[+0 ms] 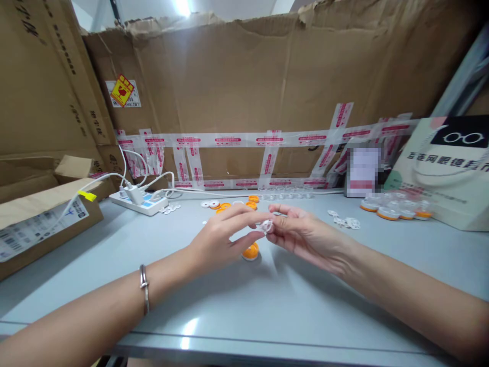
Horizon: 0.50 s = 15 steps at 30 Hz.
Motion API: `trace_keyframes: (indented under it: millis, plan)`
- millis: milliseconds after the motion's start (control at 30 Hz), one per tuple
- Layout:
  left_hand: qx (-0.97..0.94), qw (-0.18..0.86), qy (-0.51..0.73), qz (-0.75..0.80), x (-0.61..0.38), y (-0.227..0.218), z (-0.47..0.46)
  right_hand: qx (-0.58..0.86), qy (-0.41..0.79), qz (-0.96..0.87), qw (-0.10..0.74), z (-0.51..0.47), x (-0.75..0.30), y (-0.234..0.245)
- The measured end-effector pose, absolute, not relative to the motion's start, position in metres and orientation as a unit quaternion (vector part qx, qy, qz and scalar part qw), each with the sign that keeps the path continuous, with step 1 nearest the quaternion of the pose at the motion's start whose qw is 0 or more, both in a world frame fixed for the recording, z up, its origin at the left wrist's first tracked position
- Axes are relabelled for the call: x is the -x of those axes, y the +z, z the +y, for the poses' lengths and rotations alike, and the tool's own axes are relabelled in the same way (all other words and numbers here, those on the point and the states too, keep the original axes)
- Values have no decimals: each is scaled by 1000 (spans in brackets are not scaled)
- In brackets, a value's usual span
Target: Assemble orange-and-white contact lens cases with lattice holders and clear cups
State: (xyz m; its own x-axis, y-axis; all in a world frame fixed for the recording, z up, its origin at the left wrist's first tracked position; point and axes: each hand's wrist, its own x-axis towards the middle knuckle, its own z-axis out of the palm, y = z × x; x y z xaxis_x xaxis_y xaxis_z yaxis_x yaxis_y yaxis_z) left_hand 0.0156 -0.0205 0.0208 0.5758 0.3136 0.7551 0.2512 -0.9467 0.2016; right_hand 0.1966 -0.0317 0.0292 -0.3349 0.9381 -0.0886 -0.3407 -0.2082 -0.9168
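My left hand [225,232] and my right hand [301,232] meet above the middle of the grey table. Between their fingertips is a small clear-and-white plastic part [266,227], pinched from both sides; its exact kind is too small to tell. Just below, on the table, lies an orange round piece with a white rim [250,251], touched by neither hand. Beyond my left hand are more orange rings [223,207] and white discs [210,204], partly hidden by the fingers. Near my right hand lie several small white flat pieces [347,222].
A white power strip [145,201] with cables stands at the back left, beside an open cardboard box [49,224]. Clear cups [286,193] line the back. Orange-and-white round assemblies [393,210] sit at right before a paper bag [446,173]. Taped cardboard [229,81] walls the rear.
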Motion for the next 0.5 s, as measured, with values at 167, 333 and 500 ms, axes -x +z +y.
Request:
trace_keyframes:
  millis: [167,333,500]
  plan:
    - [-938,-7,331,108,-12,25,-26,336,732,-431,407,-42,-189,21]
    - [-932,18,347,105,-11,40,-25,342,704,-474,403,-32,-196,23]
    - [-852,162,465,180,-16,85,-11,495,344,-680,418,19,-236,33]
